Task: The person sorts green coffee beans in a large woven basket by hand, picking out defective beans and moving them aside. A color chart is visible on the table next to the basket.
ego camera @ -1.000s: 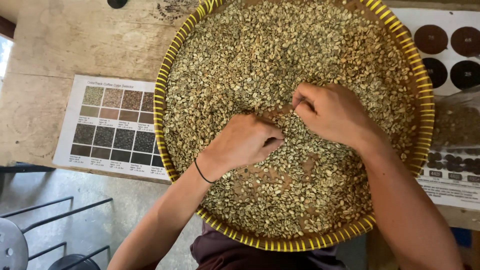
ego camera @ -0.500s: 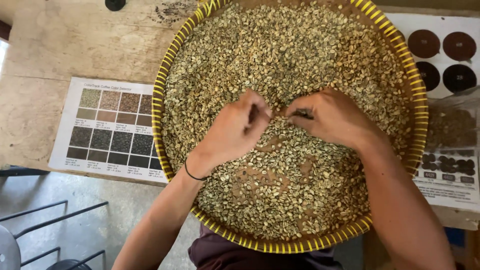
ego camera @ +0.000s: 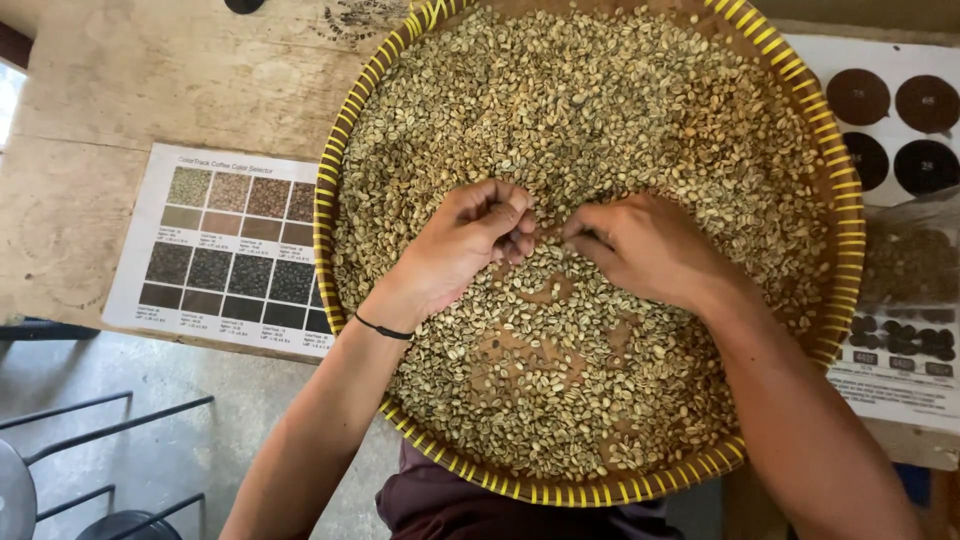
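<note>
Beans (ego camera: 600, 130), pale green and unroasted, fill a wide round woven tray (ego camera: 835, 215) with a yellow-striped rim, which sits on a worn wooden surface (ego camera: 150, 90) and juts over its near edge toward the person. Nearest to me, bare patches of the tray's brown weave show through the thin layer of beans. Just beyond them both hands rest on the heap, close together near the middle. On the left hand (ego camera: 465, 240), which wears a thin black band at the wrist, the fingers (ego camera: 515, 225) are curled in tight, pinched around something too small to make out. On the right hand (ego camera: 640, 245) the fingers are also bent inward, tips down among the beans; whether they hold any I cannot tell. Left of the tray lies a printed chart (ego camera: 225, 250) of brown sample squares. Right of it lies a sheet with dark round patches (ego camera: 895, 125).
</note>
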